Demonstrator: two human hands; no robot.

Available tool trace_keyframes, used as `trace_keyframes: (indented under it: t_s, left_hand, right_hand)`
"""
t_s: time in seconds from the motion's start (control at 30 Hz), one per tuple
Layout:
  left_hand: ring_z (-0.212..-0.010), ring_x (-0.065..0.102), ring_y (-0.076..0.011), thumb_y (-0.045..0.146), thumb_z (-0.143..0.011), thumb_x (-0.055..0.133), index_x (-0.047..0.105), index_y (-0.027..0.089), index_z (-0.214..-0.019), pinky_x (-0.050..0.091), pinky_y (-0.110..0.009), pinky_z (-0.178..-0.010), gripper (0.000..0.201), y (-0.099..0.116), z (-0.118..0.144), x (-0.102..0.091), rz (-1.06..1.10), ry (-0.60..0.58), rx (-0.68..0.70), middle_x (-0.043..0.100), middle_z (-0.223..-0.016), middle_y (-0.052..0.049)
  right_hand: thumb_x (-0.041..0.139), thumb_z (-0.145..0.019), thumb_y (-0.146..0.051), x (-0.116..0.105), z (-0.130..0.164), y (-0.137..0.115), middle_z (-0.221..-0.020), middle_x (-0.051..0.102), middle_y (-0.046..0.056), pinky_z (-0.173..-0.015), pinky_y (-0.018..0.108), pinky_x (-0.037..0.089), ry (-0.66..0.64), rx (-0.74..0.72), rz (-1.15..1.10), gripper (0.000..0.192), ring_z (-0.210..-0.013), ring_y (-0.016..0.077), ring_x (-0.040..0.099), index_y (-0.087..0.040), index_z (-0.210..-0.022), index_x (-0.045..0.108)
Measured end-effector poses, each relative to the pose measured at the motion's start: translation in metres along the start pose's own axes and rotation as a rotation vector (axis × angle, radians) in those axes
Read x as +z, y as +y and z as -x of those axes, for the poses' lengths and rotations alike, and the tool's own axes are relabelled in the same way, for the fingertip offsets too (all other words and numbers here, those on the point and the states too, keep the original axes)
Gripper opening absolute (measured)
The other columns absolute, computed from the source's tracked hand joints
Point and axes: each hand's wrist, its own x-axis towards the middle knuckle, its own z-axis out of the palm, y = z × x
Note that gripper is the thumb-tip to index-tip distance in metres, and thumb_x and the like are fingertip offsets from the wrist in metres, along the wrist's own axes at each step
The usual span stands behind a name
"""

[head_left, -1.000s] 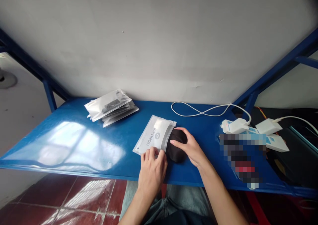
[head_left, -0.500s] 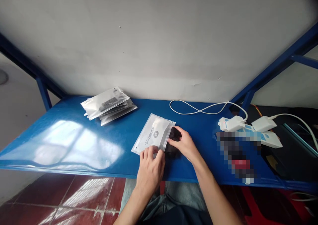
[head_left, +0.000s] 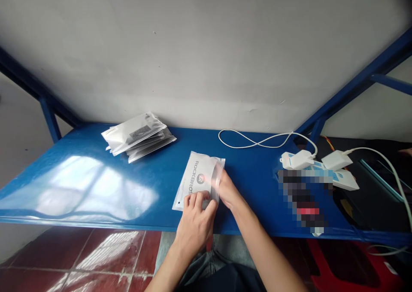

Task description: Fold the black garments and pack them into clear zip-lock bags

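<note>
A white zip pouch [head_left: 197,177] with grey lettering lies flat on the blue table [head_left: 96,184] in front of me. My left hand [head_left: 195,218] pinches the pouch's near edge beside its open mouth. My right hand [head_left: 228,190] reaches in from the right, its fingers pushed into the mouth and showing dimly through the plastic. The black soft item from earlier is out of sight, so I cannot tell what those fingers hold.
A stack of similar silvery pouches [head_left: 138,136] lies at the back left. A white cable [head_left: 257,141] loops along the wall to two white adapters [head_left: 299,159] on the right, above a blurred patch. Blue frame bars slant at both ends of the table.
The black item lay half out of the pouch with my right hand on it. It has gone fully inside, and my right fingers have followed it into the mouth. My left hand stayed put.
</note>
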Motion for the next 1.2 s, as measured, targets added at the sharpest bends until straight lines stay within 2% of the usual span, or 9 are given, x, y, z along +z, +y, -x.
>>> trace_keyframes:
  t_s: [0.17,0.3,0.37,0.47,0.53,0.6,0.77,0.93,1.2]
  left_hand:
    - [-0.098,0.052,-0.0275,0.015,-0.099,0.050,0.059,0.020,-0.096,0.046,-0.045,-0.088,0.011,0.004,-0.005,0.004,-0.052,0.022,-0.118,0.057,-0.112,-0.011]
    - [-0.104,0.059,-0.0286,0.030,-0.102,0.056,0.062,0.020,-0.104,0.050,-0.046,-0.089,0.012,-0.002,-0.002,0.000,-0.015,0.046,-0.168,0.061,-0.117,-0.012]
    - [-0.110,0.062,-0.0302,0.040,-0.097,0.065,0.062,0.020,-0.117,0.053,-0.046,-0.091,0.029,-0.012,0.007,-0.007,0.042,0.030,-0.127,0.062,-0.125,-0.014]
    - [-0.121,0.063,-0.0288,0.039,-0.097,0.066,0.058,0.023,-0.135,0.055,-0.043,-0.095,0.042,-0.028,0.020,-0.020,0.113,0.002,-0.010,0.064,-0.134,-0.013]
    - [-0.124,0.063,-0.0256,0.027,-0.102,0.057,0.060,0.025,-0.136,0.055,-0.040,-0.096,0.034,-0.036,0.024,-0.025,0.124,0.015,0.062,0.068,-0.133,-0.011]
    - [-0.122,0.066,-0.0233,0.020,-0.104,0.052,0.066,0.026,-0.129,0.056,-0.038,-0.094,0.029,-0.041,0.023,-0.027,0.121,0.065,0.126,0.073,-0.125,-0.008]
    - [-0.095,0.075,-0.0174,0.022,-0.105,0.052,0.069,0.018,-0.113,0.059,-0.029,-0.079,0.019,-0.047,0.014,-0.022,0.145,0.192,0.205,0.076,-0.114,-0.009]
    - [-0.090,0.076,-0.0137,0.023,-0.108,0.043,0.066,0.019,-0.114,0.060,-0.022,-0.076,0.025,-0.049,0.017,-0.023,0.196,0.134,0.153,0.075,-0.115,-0.009]
    - [-0.097,0.076,-0.0135,0.017,-0.107,0.043,0.062,0.020,-0.112,0.061,-0.021,-0.080,0.020,-0.055,0.020,-0.025,0.351,0.037,0.144,0.074,-0.126,-0.010]
  right_hand:
    - [0.066,-0.090,-0.049,0.004,-0.002,0.008,-0.133,0.071,0.007,-0.102,0.048,0.056,0.085,-0.005,0.038,0.069,-0.123,0.0312,0.067,-0.029,-0.152,0.043]
    - [0.066,-0.093,-0.047,-0.032,0.018,-0.002,-0.147,0.062,0.008,-0.115,0.049,0.048,-0.034,0.009,0.369,0.079,-0.136,0.0271,0.059,-0.032,-0.161,0.030]
    - [0.064,-0.095,-0.048,-0.055,0.041,-0.009,-0.137,0.069,0.009,-0.107,0.049,0.055,-0.068,0.039,0.495,0.073,-0.126,0.0276,0.067,-0.032,-0.160,0.034]
    - [0.062,-0.097,-0.048,-0.075,0.079,-0.009,-0.103,0.079,0.008,-0.077,0.039,0.066,0.079,-0.036,0.706,0.050,-0.087,0.0251,0.078,-0.027,-0.143,0.060]
    - [0.061,-0.099,-0.043,-0.073,0.099,-0.002,-0.081,0.074,0.005,-0.059,0.033,0.062,0.162,-0.218,0.842,0.032,-0.065,0.0207,0.072,-0.028,-0.124,0.072]
    - [0.063,-0.098,-0.035,-0.060,0.109,0.006,-0.079,0.071,0.005,-0.061,0.033,0.059,0.100,-0.457,0.988,0.021,-0.067,0.0206,0.069,-0.029,-0.115,0.075]
    - [0.066,-0.095,-0.013,-0.027,0.096,0.012,-0.085,0.074,0.004,-0.065,0.036,0.051,-0.091,-0.878,1.214,0.027,-0.072,0.0206,0.066,-0.029,-0.114,0.075]
    - [0.066,-0.096,-0.014,-0.027,0.075,0.001,-0.089,0.077,0.004,-0.065,0.035,0.048,-0.130,-0.998,1.220,0.028,-0.074,0.0194,0.067,-0.029,-0.118,0.074]
    - [0.059,-0.099,-0.012,-0.028,0.064,-0.015,-0.074,0.073,0.000,-0.058,0.035,0.037,-0.312,-1.116,1.432,0.022,-0.066,0.0169,0.061,-0.025,-0.096,0.076]
